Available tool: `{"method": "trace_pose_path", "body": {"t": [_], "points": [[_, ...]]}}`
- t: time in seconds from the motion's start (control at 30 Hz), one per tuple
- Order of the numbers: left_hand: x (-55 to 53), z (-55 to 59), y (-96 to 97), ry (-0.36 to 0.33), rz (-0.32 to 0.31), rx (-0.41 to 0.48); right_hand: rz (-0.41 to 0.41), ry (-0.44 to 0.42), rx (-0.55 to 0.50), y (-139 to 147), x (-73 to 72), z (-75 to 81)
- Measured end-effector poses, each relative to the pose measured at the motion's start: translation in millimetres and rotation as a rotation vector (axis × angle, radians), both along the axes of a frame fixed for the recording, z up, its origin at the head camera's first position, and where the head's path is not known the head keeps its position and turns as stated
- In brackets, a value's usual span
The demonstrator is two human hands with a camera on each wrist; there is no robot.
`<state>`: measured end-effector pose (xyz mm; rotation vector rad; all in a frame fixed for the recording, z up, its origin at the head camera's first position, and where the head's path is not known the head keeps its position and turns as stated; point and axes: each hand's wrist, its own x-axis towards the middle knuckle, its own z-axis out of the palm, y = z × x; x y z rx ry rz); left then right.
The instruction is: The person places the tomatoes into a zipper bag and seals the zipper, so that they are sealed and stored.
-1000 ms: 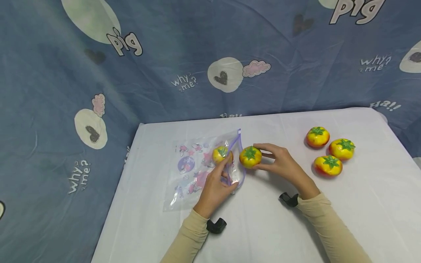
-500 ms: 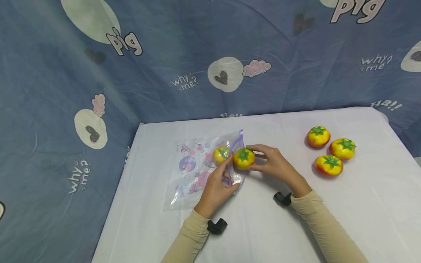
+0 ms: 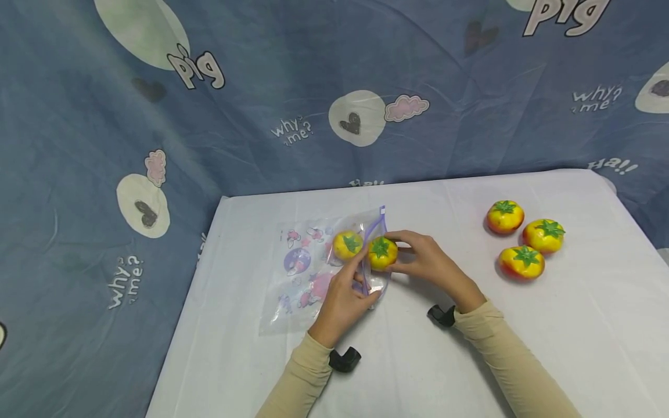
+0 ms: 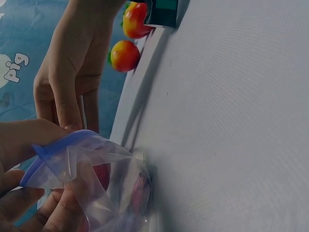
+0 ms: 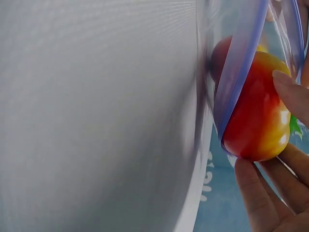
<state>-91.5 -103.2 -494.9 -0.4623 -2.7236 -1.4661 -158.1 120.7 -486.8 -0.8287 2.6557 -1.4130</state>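
Observation:
A clear zip bag [image 3: 279,313] with pink and purple prints lies on the white table, its purple-edged mouth facing right. My left hand [image 3: 341,302] grips the mouth's edge and spreads it; the purple zip strip [image 4: 72,140] bows apart in the left wrist view. One yellow-red toy tomato [image 3: 347,244] with a green leafy top sits inside the bag. Between thumb and fingers my right hand [image 3: 432,262] holds a second toy tomato [image 5: 260,111] at the bag's mouth. In the right wrist view, the purple edge crosses in front of part of it.
Three more toy tomatoes sit grouped at the table's right: a rear one [image 3: 505,217], a right one [image 3: 543,237] and a front one [image 3: 521,263]. A blue printed cloth [image 3: 292,69] hangs behind the table. Black wrist mounts [image 3: 345,359] are worn on both arms.
My right hand has moved left, bringing its toy tomato from beside the bag into the mouth. The tomato inside has shifted slightly left. My left hand has stayed nearly still.

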Motion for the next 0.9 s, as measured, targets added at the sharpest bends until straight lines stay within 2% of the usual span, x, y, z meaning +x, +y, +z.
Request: {"method": "trace_pose_path", "body": {"t": [0.4,0.63,0.9], "points": [[0.0,1.8,-1.1,-0.016,0.004,0.006,-0.017,-0.038,-0.001,1.3,0.6,-2.6],[-0.2,2.9,-1.7,0.004,0.003,0.003,-0.017,-0.009,0.051,-3.4,-1.3,-1.4],[-0.4,2.2,-0.9,0.009,0.002,0.011,-0.007,-0.036,0.079,-12.5,-0.7,1.2]]}}
